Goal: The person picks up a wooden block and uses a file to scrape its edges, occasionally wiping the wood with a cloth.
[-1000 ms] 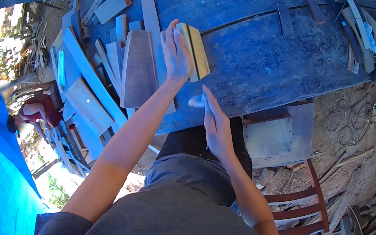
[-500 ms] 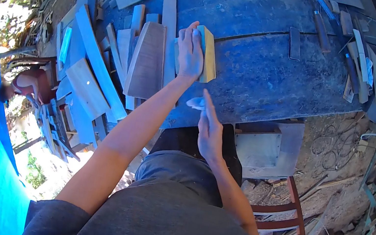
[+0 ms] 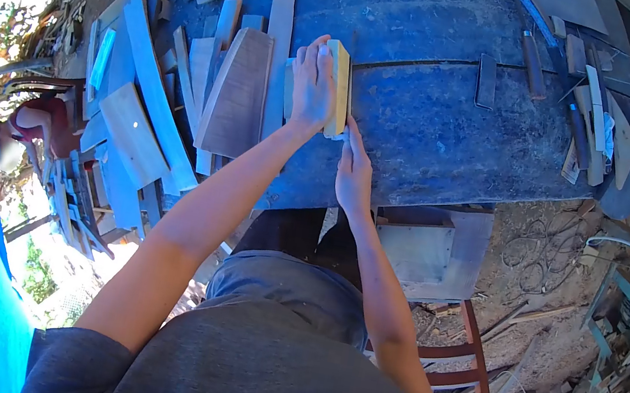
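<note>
My left hand [image 3: 314,88] lies over a wooden block with a yellowish side face [image 3: 339,84], its fingers wrapped over the top toward the far end. The block stands on the blue-stained table [image 3: 440,147]. At the block's near right corner is my right hand [image 3: 354,171], fingers pointing away from me and pressed together. A small pale piece shows at its fingertips, mostly hidden, seemingly a cloth or paper. Just left of the block lie a long narrow board [image 3: 278,40] and a wide tapered board [image 3: 238,96].
More boards [image 3: 134,133] crowd the table's left side. A dark flat piece [image 3: 487,82], a wooden-handled tool [image 3: 534,65] and thin strips [image 3: 596,110] lie at the right. A person [image 3: 44,122] sits at far left. A wooden chair [image 3: 463,359] and box [image 3: 427,249] are near the table's front edge.
My right hand has moved up to the block, bringing the pale piece against its near right corner. My left hand stays on the block. The whole view has shifted slightly.
</note>
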{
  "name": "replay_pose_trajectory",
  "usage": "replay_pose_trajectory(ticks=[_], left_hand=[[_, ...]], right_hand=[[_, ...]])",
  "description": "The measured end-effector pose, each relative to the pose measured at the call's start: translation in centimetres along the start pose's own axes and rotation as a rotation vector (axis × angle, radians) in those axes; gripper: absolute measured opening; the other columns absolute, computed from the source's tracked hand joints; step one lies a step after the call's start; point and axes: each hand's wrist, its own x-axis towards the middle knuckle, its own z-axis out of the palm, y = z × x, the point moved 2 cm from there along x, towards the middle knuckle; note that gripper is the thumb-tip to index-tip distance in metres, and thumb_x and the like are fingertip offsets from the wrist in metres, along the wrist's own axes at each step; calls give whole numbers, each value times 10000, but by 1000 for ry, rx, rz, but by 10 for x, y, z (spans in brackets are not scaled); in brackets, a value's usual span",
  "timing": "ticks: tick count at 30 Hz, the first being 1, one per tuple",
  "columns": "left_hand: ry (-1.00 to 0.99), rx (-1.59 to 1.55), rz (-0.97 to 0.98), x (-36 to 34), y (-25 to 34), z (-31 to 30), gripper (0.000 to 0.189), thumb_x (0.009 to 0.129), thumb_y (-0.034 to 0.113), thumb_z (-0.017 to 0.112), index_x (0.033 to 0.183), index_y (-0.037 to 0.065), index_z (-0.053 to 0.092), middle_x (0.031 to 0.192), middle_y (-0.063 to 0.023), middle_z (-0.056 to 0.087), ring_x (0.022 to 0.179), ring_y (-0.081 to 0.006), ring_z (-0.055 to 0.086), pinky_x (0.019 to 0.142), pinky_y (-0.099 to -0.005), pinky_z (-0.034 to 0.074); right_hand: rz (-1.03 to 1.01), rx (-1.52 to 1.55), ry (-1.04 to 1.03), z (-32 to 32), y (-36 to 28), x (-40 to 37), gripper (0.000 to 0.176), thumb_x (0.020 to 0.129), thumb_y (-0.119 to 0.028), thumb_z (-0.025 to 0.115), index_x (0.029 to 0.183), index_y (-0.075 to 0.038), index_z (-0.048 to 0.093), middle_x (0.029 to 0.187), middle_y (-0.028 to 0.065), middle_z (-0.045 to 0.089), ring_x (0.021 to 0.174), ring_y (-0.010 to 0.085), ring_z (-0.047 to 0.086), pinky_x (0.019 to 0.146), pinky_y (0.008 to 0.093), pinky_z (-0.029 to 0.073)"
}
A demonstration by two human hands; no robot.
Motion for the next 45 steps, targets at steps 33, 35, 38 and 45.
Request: replay_pose_trajectory(ticks=[33, 35, 38, 45], left_hand=[[-22, -85, -35, 4, -2, -4, 521, 1044, 393, 303, 1360, 7, 456, 1188, -189, 477, 1145, -332, 455, 1011, -412, 346], [-38, -111, -60, 4, 6, -1, 573, 1029, 446, 343, 1388, 7, 427, 1212, -198, 474, 1177, -341, 448, 1027, -407, 343], [5, 119, -137, -16, 22, -10, 676, 951, 421, 540, 1446, 8, 334, 1254, -229, 457, 1258, -354, 419, 1041, -416, 353], [-245, -144, -268, -23, 18, -33, 725, 797, 63, 696, 1414, -5, 322, 1191, -198, 578, 1097, -326, 607, 929, -409, 503]], right_hand=[[161, 48, 18, 3, -8, 8, 464, 1015, -70, 414, 1467, -177, 417, 1216, 188, 640, 1041, 264, 669, 872, 356, 496], [196, -99, -47, -1, -4, 13, 444, 1016, -106, 427, 1451, -192, 431, 1306, 205, 588, 1202, 353, 569, 970, 399, 459], [110, 21, -48, -18, 4, 14, 432, 1013, -106, 434, 1440, -169, 448, 1311, 218, 581, 1212, 334, 571, 972, 376, 452], [204, 16, 199, -75, 8, -2, 409, 1022, -102, 406, 1428, -119, 453, 1253, 198, 615, 1061, 209, 625, 895, 309, 455]])
